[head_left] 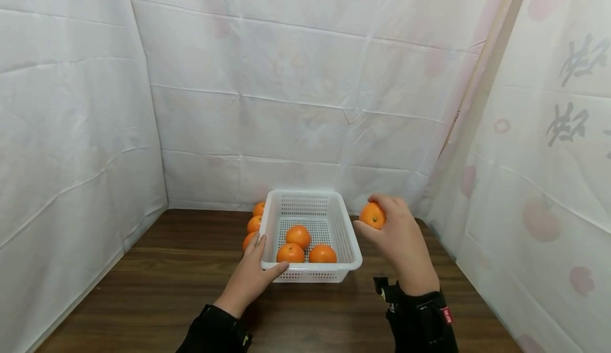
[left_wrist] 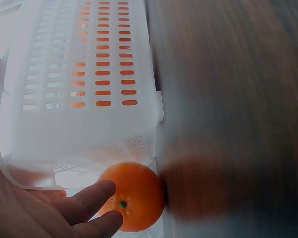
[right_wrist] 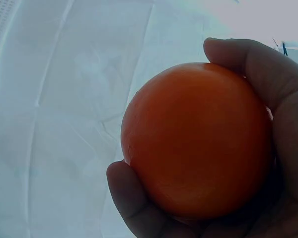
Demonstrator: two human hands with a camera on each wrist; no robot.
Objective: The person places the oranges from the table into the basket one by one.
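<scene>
A white plastic basket [head_left: 351, 236] with perforated walls stands on the table, holding three oranges [head_left: 298, 236] towards its near end. My left hand [head_left: 250, 276] grips the basket's near left corner, its thumb over the front rim and its fingers along the left side. In the left wrist view, two fingertips overlap an orange [left_wrist: 139, 198] just outside the basket wall. To the right of the basket, my right hand [head_left: 398, 236] holds an orange [head_left: 372, 215] above the table, thumb and fingers curled round it. This orange [right_wrist: 198, 144] fills the hand in the right wrist view.
Along the basket's left side, three oranges [head_left: 254, 224] stand in a row, partly hidden by the basket and the left hand. The dark wooden table [head_left: 157, 289] is bordered by white cloth [head_left: 286, 104] at the back and on both sides.
</scene>
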